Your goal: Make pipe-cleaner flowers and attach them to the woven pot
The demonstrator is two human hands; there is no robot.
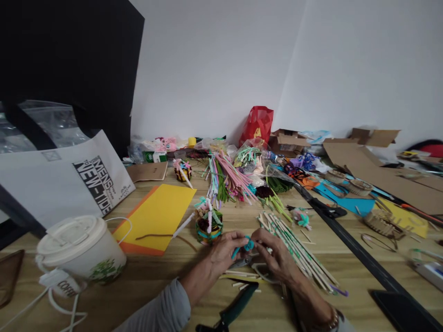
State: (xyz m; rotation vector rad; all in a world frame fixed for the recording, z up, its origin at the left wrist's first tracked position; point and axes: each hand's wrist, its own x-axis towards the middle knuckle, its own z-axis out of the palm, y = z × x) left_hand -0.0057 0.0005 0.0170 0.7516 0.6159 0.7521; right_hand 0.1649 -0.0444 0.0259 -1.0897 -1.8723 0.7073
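My left hand [226,249] pinches a curled teal pipe cleaner [248,244] between thumb and fingers, with one straight end hanging down. At the curl's right side, the bent fingers of my right hand [275,253] close on the same piece. Just beyond my left hand stands a small basket decorated with pipe cleaners [208,226]. Below the hands lie scissors [265,272], partly covered by my right hand. Nearer me are dark-green-handled pliers [238,304] and short cut bits of stick. To the right of my right hand rests a bundle of thin wooden sticks [301,253].
Yellow and orange sheets [162,212], a white lidded bucket [81,249] and a white bag [69,180] occupy the left. Many pastel pipe cleaners [231,175] lie at the back. Rightward are woven baskets [384,221], cardboard [367,166] and a black phone-like slab [398,309].
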